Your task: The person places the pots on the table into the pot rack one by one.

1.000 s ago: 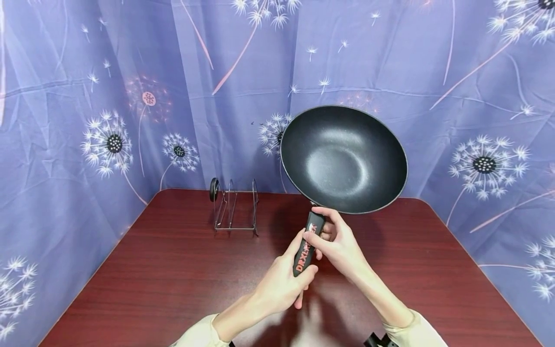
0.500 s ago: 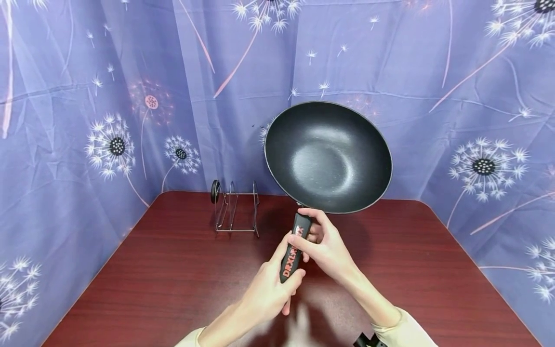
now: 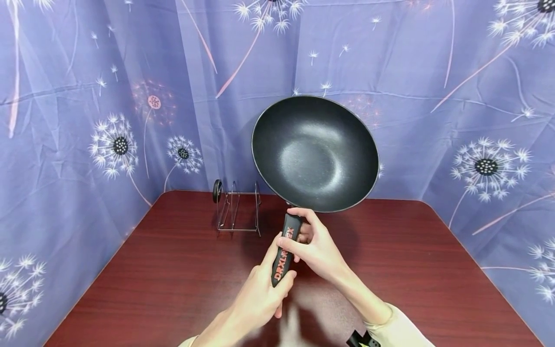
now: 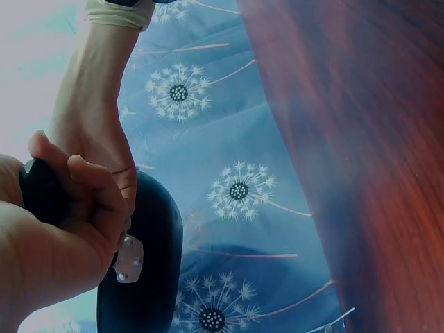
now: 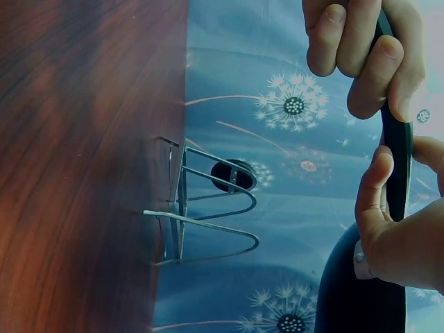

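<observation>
A black wok [image 3: 314, 154] is held up above the table, its dark inside facing me and its long handle [image 3: 282, 260] slanting down toward me. Red lettering runs along that handle. My left hand [image 3: 260, 294] grips the lower end, fingers curled round it, as the left wrist view also shows. Higher up, close to the bowl, my right hand [image 3: 316, 246] holds the handle between thumb and fingers. A riveted metal bracket [image 4: 129, 260] joins handle and bowl in the left wrist view. The wok's underside [image 5: 361, 305] appears dark in the right wrist view.
A metal wire rack [image 3: 238, 212] with a black round part [image 3: 217, 191] at its left stands at the back left of the red-brown wooden table [image 3: 151, 279]. Blue curtains [image 3: 243, 48] with dandelion prints enclose the table behind and on both sides.
Both hands have carried the wok to the left and slightly upward, closer to the wire rack. Their hold on the handle looks the same.
</observation>
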### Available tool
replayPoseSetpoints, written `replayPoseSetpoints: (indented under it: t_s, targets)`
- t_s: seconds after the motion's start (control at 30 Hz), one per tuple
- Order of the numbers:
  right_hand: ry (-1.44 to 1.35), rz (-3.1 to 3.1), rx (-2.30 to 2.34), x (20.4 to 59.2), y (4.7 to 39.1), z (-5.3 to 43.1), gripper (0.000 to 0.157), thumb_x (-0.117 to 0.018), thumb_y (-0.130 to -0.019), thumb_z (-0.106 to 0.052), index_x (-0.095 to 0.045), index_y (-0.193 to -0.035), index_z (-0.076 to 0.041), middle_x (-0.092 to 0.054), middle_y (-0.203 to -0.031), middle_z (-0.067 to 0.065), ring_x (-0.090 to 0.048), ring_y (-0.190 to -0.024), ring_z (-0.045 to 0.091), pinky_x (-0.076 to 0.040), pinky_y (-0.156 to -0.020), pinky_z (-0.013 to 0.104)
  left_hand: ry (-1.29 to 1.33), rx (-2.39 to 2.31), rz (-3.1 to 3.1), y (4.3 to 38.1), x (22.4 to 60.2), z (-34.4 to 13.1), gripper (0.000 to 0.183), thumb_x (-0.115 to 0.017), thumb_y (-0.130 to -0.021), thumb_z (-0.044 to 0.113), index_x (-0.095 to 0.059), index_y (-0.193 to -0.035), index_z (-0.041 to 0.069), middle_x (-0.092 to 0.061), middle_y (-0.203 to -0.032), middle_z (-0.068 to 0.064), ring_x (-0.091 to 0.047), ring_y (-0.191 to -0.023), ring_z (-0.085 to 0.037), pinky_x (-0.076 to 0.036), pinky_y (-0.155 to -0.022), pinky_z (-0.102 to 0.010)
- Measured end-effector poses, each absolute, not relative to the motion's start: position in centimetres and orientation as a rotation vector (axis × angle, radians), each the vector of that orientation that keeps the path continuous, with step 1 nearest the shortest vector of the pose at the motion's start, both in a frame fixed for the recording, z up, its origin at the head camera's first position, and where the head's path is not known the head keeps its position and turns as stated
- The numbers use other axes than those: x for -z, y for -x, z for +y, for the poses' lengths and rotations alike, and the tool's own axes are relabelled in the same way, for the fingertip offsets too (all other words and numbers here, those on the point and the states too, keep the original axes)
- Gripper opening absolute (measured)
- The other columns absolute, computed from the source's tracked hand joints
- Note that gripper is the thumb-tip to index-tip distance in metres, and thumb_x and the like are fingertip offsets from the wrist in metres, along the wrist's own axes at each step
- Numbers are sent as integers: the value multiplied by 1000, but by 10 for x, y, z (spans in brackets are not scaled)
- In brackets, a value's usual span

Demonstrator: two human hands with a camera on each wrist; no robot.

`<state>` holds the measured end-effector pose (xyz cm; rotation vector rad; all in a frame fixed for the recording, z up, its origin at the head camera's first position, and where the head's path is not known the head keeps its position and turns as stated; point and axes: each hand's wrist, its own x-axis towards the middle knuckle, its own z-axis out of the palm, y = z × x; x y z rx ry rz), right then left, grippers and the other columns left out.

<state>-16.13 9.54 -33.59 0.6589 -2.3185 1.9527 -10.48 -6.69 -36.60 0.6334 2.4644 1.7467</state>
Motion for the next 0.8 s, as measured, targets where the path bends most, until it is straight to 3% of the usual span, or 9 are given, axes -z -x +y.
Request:
replayPoseSetpoints:
  t_s: [0.23, 0.53, 0.8]
  targets:
    - [-705, -2335, -1951, 329, 162, 86, 58, -77, -85, -16, -47, -134, -26, -71, -89, 8, -60, -61, 16, -52, -53, 29, -569, -1754, 2527, 100, 363, -73, 73, -59, -100, 23, -16, -154, 46, -55, -60, -1, -56, -34, -16, -50, -41, -31]
    - [-815, -2330, -1954, 325, 163, 70, 57, -74, -88, -14, -45, -136, -26, -70, -93, 9, -64, -71, 18, -55, -57, 36, -512, -1742, 2633, 94, 363, -84, 73, -59, -100, 25, -14, -155, 46, -55, -58, 2, -52, -32, -9, -48, -38, -30]
    - [-877, -2343, -1934, 326, 164, 59, 54, -70, -92, -13, -42, -138, -22, -66, -89, 11, -62, -69, 16, -53, -58, 29, -466, -1716, 2734, 92, 367, -90, 77, -59, -100, 21, -12, -157, 42, -54, -59, 3, -50, -31, -4, -46, -36, -26]
